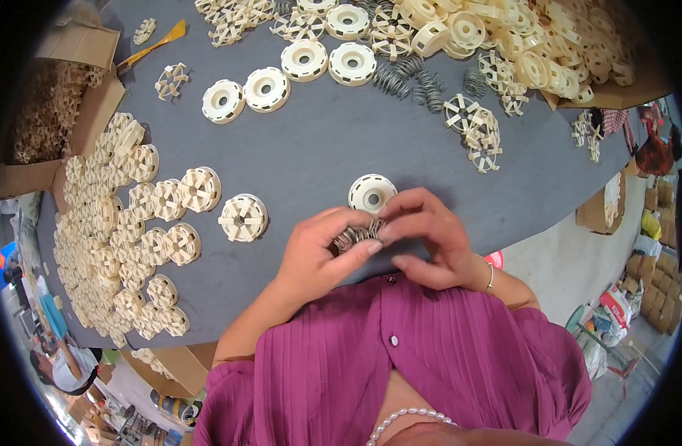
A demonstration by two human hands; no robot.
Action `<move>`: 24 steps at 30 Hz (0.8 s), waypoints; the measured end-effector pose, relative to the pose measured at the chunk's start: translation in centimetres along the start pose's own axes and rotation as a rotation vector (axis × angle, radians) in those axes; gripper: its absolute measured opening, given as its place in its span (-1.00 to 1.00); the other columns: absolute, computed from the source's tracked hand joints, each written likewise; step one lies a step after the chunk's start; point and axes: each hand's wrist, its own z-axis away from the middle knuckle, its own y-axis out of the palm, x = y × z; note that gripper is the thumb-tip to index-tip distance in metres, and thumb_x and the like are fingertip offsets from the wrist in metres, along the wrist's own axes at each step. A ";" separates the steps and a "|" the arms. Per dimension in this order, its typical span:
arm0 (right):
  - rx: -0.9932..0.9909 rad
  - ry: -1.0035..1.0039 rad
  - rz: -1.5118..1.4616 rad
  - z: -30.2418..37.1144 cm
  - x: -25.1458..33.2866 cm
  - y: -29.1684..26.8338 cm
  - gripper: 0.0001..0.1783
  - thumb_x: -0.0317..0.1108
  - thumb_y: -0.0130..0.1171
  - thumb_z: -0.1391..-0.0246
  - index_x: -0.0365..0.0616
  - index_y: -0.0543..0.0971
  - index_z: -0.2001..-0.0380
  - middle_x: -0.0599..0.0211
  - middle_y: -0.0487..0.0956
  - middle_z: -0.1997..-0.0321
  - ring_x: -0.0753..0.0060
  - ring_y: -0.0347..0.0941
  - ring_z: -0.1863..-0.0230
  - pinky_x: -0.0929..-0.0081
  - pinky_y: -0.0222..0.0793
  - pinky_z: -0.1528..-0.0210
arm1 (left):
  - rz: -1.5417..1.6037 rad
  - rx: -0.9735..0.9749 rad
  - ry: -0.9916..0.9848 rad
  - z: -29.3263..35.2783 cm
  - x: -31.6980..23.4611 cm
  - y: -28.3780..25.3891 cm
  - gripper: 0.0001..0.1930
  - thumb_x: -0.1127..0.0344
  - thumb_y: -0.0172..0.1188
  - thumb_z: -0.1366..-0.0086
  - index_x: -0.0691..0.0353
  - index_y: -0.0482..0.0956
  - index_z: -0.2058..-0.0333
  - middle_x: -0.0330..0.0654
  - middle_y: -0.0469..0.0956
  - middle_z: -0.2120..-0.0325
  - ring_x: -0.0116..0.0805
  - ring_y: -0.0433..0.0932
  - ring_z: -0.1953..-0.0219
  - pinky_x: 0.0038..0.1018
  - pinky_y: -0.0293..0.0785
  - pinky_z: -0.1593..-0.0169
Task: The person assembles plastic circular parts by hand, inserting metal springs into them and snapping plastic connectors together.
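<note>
Close to the table's near edge, my left hand [315, 249] is closed around a small bunch of grey metal coil springs [356, 236], with the thumb along their near side. At the right end of the springs, the curled fingertips of my right hand [434, 234] grip the coils, while its thumb stays lower and apart. Just beyond both hands lies a round cream plastic cap [372, 192] with a hole in its middle and slots around the rim. To the left of my left hand sits another cap fitted with a spoked insert [243, 218].
Many capped pieces with spoked inserts [107, 245] crowd the table's left side. Several plain caps [267, 90], loose springs [430, 89] and spoked inserts [473, 132] lie farther back. A heaped box of caps [534, 44] stands at back right, a carton [95, 111] at left.
</note>
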 end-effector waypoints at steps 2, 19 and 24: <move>-0.080 0.188 -0.180 0.4 0.1 0.2 -0.71 -0.61 0.32 -0.17 -0.17 0.69 0.03 0.26 0.63 0.07 0.39 0.63 0.14 0.55 0.56 0.05 | -0.554 -0.102 0.251 0.1 -1.1 0.5 -0.69 0.23 0.46 -0.27 0.22 0.68 0.07 -0.16 0.67 0.31 -0.19 0.67 0.34 -0.36 0.56 0.29; 0.085 0.485 -0.038 -0.2 0.7 -1.2 -0.61 -0.39 0.43 -0.17 -0.14 0.68 -0.08 0.24 0.68 0.15 0.40 0.64 0.17 0.45 0.55 0.13 | -0.181 -0.129 0.079 0.1 0.3 0.8 -0.59 -0.02 0.20 -0.52 0.28 0.70 0.24 -0.18 0.65 0.39 -0.48 0.60 0.38 -0.58 0.44 0.38; 0.161 -0.521 0.411 -1.1 0.0 -2.0 -0.58 -0.48 0.46 0.04 -0.18 0.72 0.04 0.16 0.71 0.05 0.18 0.69 0.19 0.37 0.65 0.21 | 0.753 0.450 -0.653 0.2 0.6 -1.6 -0.51 -0.06 0.15 -0.54 0.31 0.66 0.34 -0.16 0.62 0.51 -0.43 0.53 0.59 -0.53 0.39 0.55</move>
